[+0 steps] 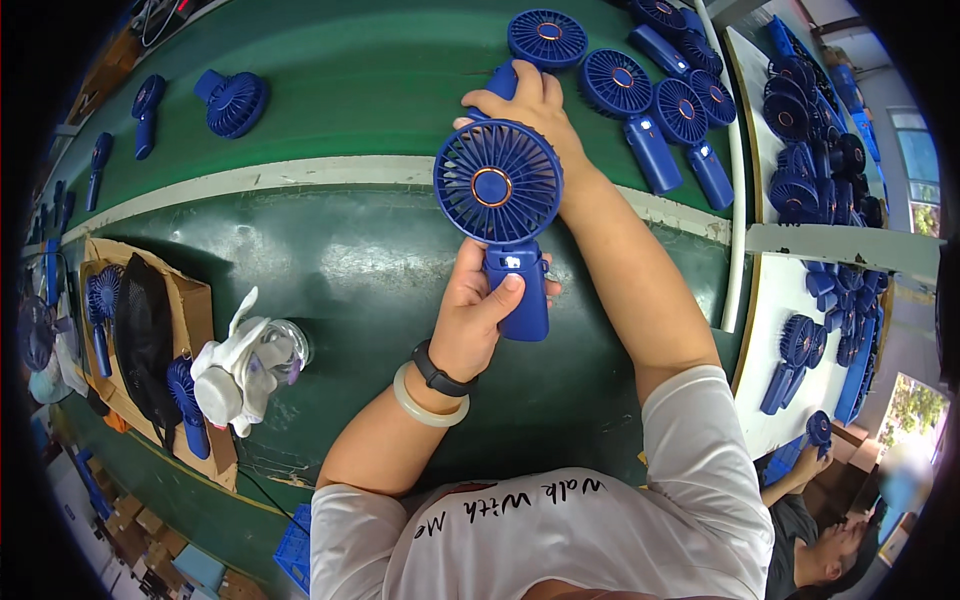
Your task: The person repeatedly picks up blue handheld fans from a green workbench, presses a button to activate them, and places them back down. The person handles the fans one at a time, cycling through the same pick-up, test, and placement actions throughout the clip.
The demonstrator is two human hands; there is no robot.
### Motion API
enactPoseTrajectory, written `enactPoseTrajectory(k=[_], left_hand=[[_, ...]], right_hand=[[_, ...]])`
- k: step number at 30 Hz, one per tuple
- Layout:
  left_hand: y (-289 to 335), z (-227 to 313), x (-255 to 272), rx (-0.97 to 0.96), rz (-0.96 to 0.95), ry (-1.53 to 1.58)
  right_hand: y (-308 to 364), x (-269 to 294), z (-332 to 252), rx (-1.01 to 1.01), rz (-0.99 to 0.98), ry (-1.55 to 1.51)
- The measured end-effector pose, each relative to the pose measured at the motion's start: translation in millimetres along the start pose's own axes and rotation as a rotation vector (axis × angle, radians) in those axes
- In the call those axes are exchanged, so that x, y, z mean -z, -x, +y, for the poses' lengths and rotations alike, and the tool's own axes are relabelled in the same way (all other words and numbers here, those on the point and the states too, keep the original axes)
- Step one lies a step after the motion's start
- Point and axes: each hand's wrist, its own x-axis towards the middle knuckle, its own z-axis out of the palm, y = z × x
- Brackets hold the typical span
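Note:
My left hand [478, 308] is closed round the handle of a blue handheld fan [492, 185]. The fan stands upright in front of me, its round grille facing up and its thumb-side showing a small lit display. Farther off, my right hand [540, 108] reaches over the green belt with its fingers on the handle of a second blue handheld fan [547, 40]. The first fan's head hides part of the right hand. Just right of it lie several more blue fans [616, 84] on the belt.
Two blue fans [237, 104] lie farther left on the belt. At left stands a cardboard box [198, 310] with fans and a black pouch, beside a white soft-looking object [235, 375]. A white pole [738, 200] and fan-laden table [775, 400] are right; another person [815, 545] sits there.

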Motion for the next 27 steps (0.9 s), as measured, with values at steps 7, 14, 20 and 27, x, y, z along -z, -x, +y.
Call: enactPoseTrajectory(k=[7, 14, 20, 27], left_hand=[[0, -4, 1, -0.023, -0.007, -0.019], [-3, -3, 0, -0.043, -0.005, 0.032], [-2, -9, -1, -0.079, 0.008, 0.009], [0, -8, -5, -0.057, 0.001, 0.039]], right_hand=[[-9, 12, 17, -0.421, -0.054, -0.009], [48, 86, 7, -0.878, -0.086, -2.182], [111, 101, 9, -0.649, -0.18, -2.345], [118, 92, 9, -0.57, -0.197, -2.378]])
